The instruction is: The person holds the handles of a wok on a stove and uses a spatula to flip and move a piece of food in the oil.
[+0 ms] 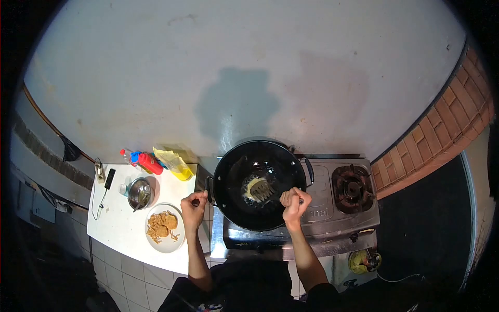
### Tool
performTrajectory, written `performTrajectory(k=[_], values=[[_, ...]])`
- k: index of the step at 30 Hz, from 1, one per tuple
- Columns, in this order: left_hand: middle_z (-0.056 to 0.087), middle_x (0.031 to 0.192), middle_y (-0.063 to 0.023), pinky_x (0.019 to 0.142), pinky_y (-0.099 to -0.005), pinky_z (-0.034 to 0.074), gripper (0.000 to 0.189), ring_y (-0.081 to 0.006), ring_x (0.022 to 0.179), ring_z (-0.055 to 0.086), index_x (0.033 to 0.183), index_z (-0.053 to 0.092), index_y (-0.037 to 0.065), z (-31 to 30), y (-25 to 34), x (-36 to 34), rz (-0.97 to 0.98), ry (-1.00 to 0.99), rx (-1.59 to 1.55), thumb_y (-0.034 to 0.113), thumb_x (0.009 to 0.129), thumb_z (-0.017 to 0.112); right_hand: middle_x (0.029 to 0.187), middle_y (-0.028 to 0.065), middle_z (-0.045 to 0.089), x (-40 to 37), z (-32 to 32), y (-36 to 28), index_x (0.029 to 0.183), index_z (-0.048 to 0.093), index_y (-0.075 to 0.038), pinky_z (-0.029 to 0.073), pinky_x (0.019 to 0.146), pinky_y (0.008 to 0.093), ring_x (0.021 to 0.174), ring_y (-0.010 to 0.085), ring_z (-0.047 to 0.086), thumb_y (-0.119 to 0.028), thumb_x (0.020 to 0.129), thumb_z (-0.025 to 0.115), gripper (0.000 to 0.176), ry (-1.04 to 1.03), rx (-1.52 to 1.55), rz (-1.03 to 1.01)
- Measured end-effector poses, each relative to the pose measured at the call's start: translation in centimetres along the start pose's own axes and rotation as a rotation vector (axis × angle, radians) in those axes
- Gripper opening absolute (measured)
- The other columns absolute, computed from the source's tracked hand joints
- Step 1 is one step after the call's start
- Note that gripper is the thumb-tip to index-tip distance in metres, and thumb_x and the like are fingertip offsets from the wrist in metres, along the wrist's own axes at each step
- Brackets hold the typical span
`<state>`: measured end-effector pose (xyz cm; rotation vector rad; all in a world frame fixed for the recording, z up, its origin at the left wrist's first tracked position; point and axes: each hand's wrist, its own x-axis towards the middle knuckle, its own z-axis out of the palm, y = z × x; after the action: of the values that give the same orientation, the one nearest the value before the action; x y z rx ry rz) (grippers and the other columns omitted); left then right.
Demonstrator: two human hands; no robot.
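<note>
A large black wok (234, 210) sits on the left burner of the stove. My left hand (193, 209) is closed, its fingertips at the wok's left handle (209, 186). In a fist over the wok's right rim, my right hand (295, 206) grips a slotted spatula (263, 191), whose broad head is down in the wok. Beside and partly under that head lies a pale round piece of food (253, 185) in bubbling oil. Part of the spatula's handle is hidden by my fist.
Left of the stove, a white table (117, 229) carries a plate (158, 246) of fried food, a metal bowl (140, 194), a red bottle (150, 164), a yellow pouch (178, 169) and a black-handled whisk (108, 182). A second burner (353, 188) is at right, a wall (322, 104) behind.
</note>
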<state>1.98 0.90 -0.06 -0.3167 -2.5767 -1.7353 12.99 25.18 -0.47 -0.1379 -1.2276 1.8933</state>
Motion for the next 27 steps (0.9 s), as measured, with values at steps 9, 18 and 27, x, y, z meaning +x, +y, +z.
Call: performTrajectory(k=[9,18,27], values=[[0.052,0.059,0.0023,0.05,-0.0196,0.036,0.022,-0.0044,0.053,0.042,0.075,0.064,-0.004,0.1,0.4,-0.2,0.024,0.025,-0.024,0.016,0.084,0.066,0.043,-0.0013,0.03,0.8,0.1,1.3,0.051,0.028,-0.004,0.02,0.037,0.0255,0.037,0.0051,0.029,-0.001,0.079,0.041,0.03,-0.081,-0.193,-0.007],[0.05,0.057,0.0029,0.048,-0.0196,0.033,0.021,-0.0036,0.052,0.039,0.075,0.064,-0.004,0.1,0.6,-0.2,0.028,0.023,-0.006,0.015,0.084,0.067,0.046,-0.0012,0.028,0.8,-0.1,1.6,0.052,0.03,-0.003,0.02,0.037,0.0254,0.038,0.0058,0.029,0.001,0.079,0.038,0.028,-0.04,-0.151,0.087],[0.05,0.057,0.0027,0.047,-0.0195,0.032,0.019,-0.0037,0.051,0.038,0.076,0.064,-0.004,0.1,0.5,-0.2,-0.008,0.024,-0.026,0.013,0.084,0.066,0.046,-0.001,0.028,0.0,-1.7,2.6,0.076,0.044,-0.001,0.023,0.037,0.0249,0.037,0.0059,0.028,0.005,0.082,0.039,0.01,-0.183,-0.112,-0.043]])
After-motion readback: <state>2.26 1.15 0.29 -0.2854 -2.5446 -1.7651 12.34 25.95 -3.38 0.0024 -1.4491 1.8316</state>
